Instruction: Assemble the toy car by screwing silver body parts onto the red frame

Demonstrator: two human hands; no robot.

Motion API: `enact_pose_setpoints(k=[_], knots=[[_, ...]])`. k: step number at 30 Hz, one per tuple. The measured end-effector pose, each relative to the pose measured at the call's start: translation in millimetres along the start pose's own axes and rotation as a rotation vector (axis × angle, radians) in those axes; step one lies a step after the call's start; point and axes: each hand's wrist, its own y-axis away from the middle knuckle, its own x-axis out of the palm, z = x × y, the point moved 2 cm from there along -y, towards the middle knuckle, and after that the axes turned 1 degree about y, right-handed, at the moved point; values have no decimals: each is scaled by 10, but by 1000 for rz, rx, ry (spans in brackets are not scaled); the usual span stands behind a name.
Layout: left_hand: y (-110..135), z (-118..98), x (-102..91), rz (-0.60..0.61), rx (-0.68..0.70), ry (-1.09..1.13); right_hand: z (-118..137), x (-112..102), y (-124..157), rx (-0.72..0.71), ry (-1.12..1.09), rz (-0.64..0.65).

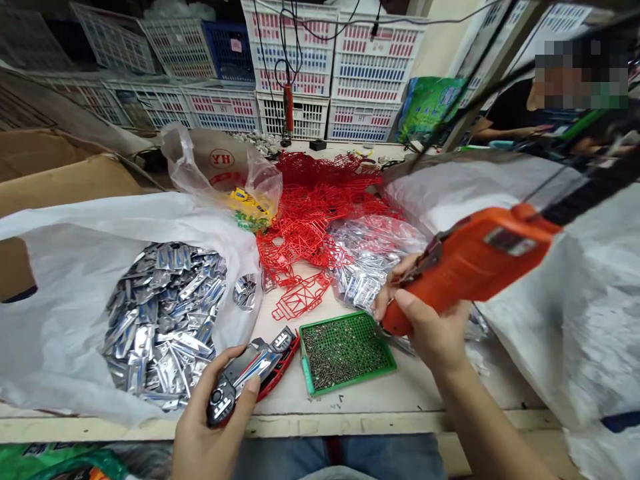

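While the left hand [210,427] clasps a grey-and-red assembly [255,373] from below, thumb pressed on its black near end, the right hand [430,327] is clenched around the front of an orange electric screwdriver [475,263]. The assembly lies tilted, its far end resting low over the counter [400,400], just left of a green tray [304,363] filled with small dark screws [345,350]. The tray sits between the two hands, nearer the right one. The driver's tip is hidden behind the right hand's fingers, so its exact position over the tray cannot be told. A black cable [590,187] rises from the driver's rear, away from the right hand.

Left of the left hand, an open white bag [60,267] shows a heap of silver parts [165,320]. Beyond both hands lie tangled red frames [310,213] and a clear bag of silvery pieces [370,257]; the latter touches the right hand's knuckles. Another person [505,110] works far beyond the right hand.

Likely hazards, as a judgement: the tray stands close to the counter's near edge, and a nudge from either wrist could tip or scatter the screws. The taut cable might drag the driver off line. The one-handed, underside grip on the assembly looks loose enough for it to twist under pressure.
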Motion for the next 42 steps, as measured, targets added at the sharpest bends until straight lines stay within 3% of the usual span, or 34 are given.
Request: enact_pose_setpoints(k=[7, 16, 28, 32, 37, 42], knots=[[23, -53, 8, -19, -22, -24, -153, 104, 126, 4, -215, -57], [24, -12, 13, -31, 17, -51, -230, 138, 177, 2, -255, -55], [4, 11, 9, -15, 20, -31, -223, 132, 222, -26, -209, -70], [7, 5, 14, -17, 36, -32, -21, 147, 133, -51, -241, -83], [8, 5, 22, -26, 91, -18, 382, 485, -56, -153, -267, -81], [4, 27, 39, -22, 117, 2, 351, 1062, -55, 7, -419, 92]])
